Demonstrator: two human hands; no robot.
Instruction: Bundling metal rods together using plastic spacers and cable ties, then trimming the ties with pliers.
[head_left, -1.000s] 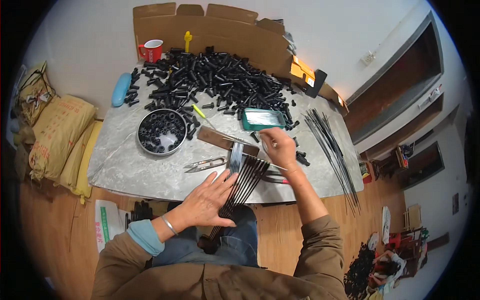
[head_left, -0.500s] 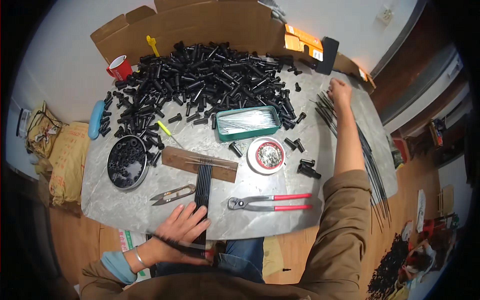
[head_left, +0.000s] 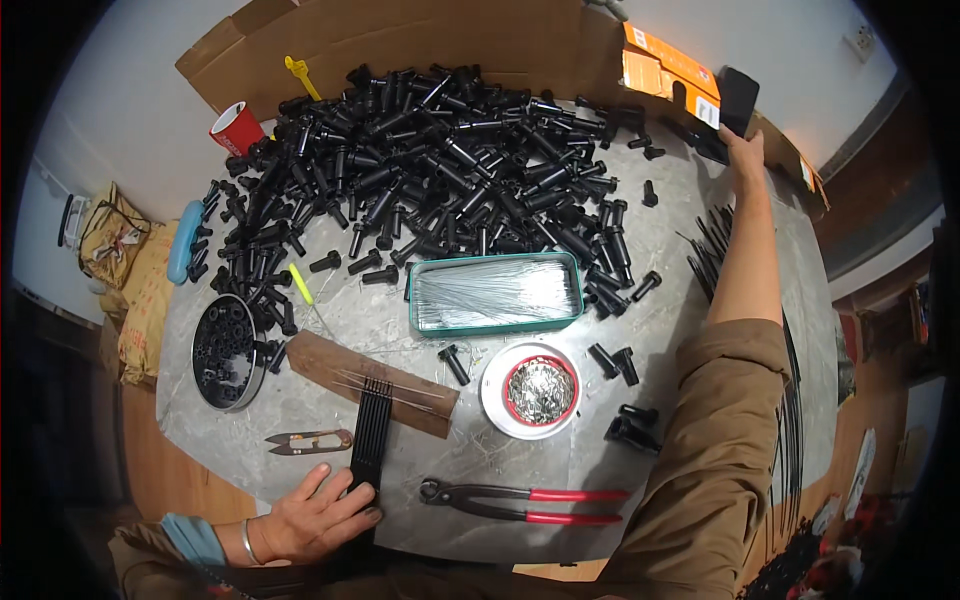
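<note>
My left hand point(head_left: 320, 520) lies with fingers spread beside and partly over a row of thin black strands point(head_left: 370, 430) at the near edge of the table. Thin metal needles point(head_left: 390, 385) at the strands' far end rest across a brown wooden board point(head_left: 320, 362). My right hand point(head_left: 743, 163) is stretched to the far right. It is at the lower edge of a black flat device point(head_left: 738, 95), beside an orange box point(head_left: 665, 70). Its fingertips are partly hidden, so I cannot make out any grip.
Black bolt-like parts point(head_left: 450, 170) are heaped at the back. Nearer are a green tin of needles point(head_left: 495, 290), a white bowl of small metal pieces point(head_left: 540, 390), red-handled pincers point(head_left: 525, 503), thread snips point(head_left: 310, 441) and a round tin point(head_left: 228, 350). Long black strands point(head_left: 790, 420) hang over the right edge.
My right hand has moved farther away and to the right, from above the loose strands to the black device. My left hand stays at the row of strands. The whole view has shifted.
</note>
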